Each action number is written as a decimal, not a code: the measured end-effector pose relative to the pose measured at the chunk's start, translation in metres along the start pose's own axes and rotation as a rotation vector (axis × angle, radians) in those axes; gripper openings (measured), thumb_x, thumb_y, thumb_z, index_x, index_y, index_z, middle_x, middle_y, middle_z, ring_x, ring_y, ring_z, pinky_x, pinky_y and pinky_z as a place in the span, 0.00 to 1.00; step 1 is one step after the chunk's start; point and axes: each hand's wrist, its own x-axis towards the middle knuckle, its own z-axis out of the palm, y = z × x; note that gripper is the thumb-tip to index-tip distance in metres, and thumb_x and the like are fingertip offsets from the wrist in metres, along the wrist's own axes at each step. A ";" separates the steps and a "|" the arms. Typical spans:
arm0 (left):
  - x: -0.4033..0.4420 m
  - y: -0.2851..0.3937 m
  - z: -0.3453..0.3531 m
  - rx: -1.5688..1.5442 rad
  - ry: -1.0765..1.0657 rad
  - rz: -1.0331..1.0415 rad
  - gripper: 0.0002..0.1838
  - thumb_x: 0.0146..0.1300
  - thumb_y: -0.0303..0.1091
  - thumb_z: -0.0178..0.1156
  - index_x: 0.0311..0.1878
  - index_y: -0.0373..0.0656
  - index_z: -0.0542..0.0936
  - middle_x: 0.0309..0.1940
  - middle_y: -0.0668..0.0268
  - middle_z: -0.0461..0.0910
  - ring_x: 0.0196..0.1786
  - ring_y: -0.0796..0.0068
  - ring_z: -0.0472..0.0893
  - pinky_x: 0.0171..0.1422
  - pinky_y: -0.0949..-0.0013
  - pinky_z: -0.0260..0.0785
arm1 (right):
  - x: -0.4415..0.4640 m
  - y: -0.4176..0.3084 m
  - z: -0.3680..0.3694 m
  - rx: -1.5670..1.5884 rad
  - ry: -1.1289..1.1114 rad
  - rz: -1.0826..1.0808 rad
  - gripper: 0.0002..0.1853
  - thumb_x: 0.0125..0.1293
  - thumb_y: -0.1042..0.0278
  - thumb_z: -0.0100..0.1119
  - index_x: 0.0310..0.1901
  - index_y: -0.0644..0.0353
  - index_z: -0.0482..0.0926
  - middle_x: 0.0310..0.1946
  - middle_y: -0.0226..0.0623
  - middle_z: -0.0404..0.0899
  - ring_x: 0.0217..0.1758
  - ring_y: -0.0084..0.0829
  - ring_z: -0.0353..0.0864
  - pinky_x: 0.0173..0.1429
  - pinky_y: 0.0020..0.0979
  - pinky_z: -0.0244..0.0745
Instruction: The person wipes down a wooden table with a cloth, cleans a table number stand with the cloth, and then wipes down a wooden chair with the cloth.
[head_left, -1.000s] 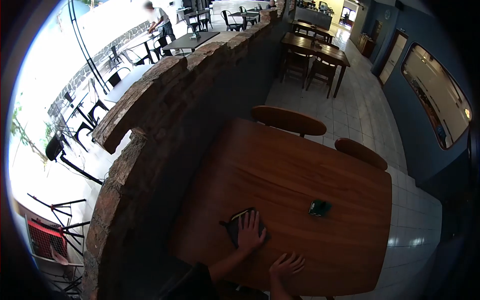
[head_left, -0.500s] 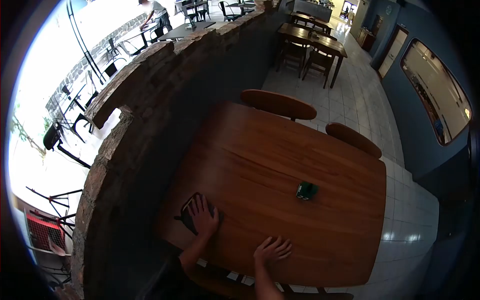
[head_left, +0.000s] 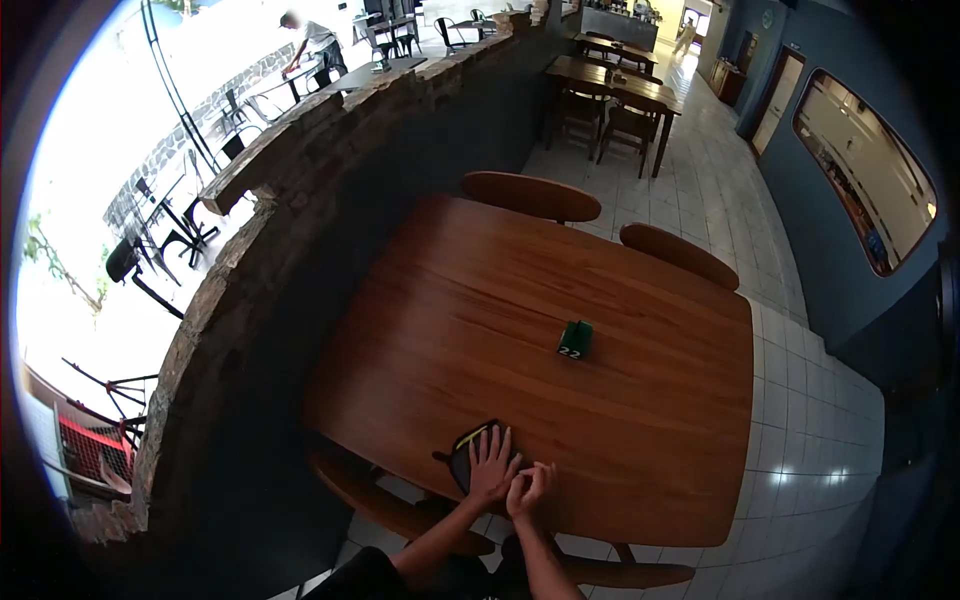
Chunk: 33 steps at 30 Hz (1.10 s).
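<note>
My left hand [head_left: 491, 466] lies with spread fingers on a dark flat item [head_left: 463, 459] with a yellowish edge, at the near side of the wooden table [head_left: 600, 430]. Right beside it is my right hand [head_left: 531, 490], its fingers curled near the left hand's fingers. Whether the right hand holds anything is too small to tell. Farther up the table stands a green block [head_left: 576, 339] marked 22, apart from both hands.
A jagged brick-topped wall [head_left: 215, 290] runs along the left. Wooden chairs [head_left: 530, 194] stand at the table's far and near sides. Beyond the wall a person [head_left: 318, 45] leans over a table. A blue wall with a window [head_left: 868, 170] is at the right.
The dark item and my left hand have moved right, closer to my right hand. My right hand's fingers, spread before, are now curled. The view has shifted.
</note>
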 end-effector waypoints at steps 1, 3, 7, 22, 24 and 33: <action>0.002 0.002 0.000 -0.192 -0.092 -0.051 0.31 0.75 0.49 0.42 0.76 0.49 0.56 0.76 0.57 0.53 0.77 0.54 0.51 0.78 0.49 0.41 | -0.002 -0.006 -0.007 -0.027 -0.016 -0.072 0.07 0.63 0.67 0.51 0.39 0.59 0.73 0.44 0.45 0.72 0.57 0.52 0.71 0.73 0.58 0.49; 0.000 0.013 -0.038 -0.612 -0.030 -0.147 0.28 0.75 0.45 0.42 0.75 0.47 0.59 0.74 0.56 0.57 0.76 0.56 0.55 0.77 0.55 0.45 | 0.003 -0.034 -0.029 -0.140 -0.193 -0.157 0.14 0.65 0.62 0.53 0.49 0.59 0.75 0.53 0.48 0.71 0.63 0.54 0.67 0.74 0.60 0.47; -0.015 -0.029 -0.087 -0.860 0.282 -0.289 0.22 0.74 0.35 0.43 0.68 0.38 0.68 0.66 0.56 0.70 0.68 0.62 0.68 0.71 0.66 0.57 | 0.005 -0.040 -0.004 -0.595 -0.519 -0.209 0.33 0.67 0.47 0.54 0.70 0.50 0.63 0.73 0.52 0.52 0.75 0.58 0.49 0.75 0.62 0.41; -0.062 -0.203 -0.122 0.007 0.370 -0.493 0.28 0.70 0.48 0.53 0.68 0.45 0.67 0.66 0.50 0.63 0.72 0.43 0.56 0.76 0.36 0.39 | 0.042 -0.045 0.063 -0.783 -0.304 0.000 0.32 0.72 0.43 0.44 0.72 0.46 0.59 0.76 0.49 0.43 0.78 0.55 0.40 0.77 0.61 0.29; -0.054 -0.200 -0.129 -0.005 0.349 -0.494 0.30 0.70 0.49 0.53 0.70 0.47 0.65 0.69 0.50 0.58 0.73 0.41 0.53 0.76 0.35 0.39 | 0.059 -0.045 0.083 -0.776 -0.259 -0.055 0.30 0.70 0.45 0.47 0.70 0.48 0.63 0.75 0.51 0.46 0.77 0.56 0.43 0.76 0.62 0.31; 0.013 -0.283 -0.144 -0.077 0.368 -0.487 0.30 0.72 0.52 0.49 0.71 0.46 0.65 0.69 0.46 0.59 0.71 0.39 0.56 0.72 0.33 0.47 | -0.025 -0.091 0.073 -0.602 -0.659 -0.253 0.30 0.69 0.44 0.49 0.67 0.50 0.67 0.73 0.53 0.52 0.75 0.58 0.49 0.75 0.65 0.38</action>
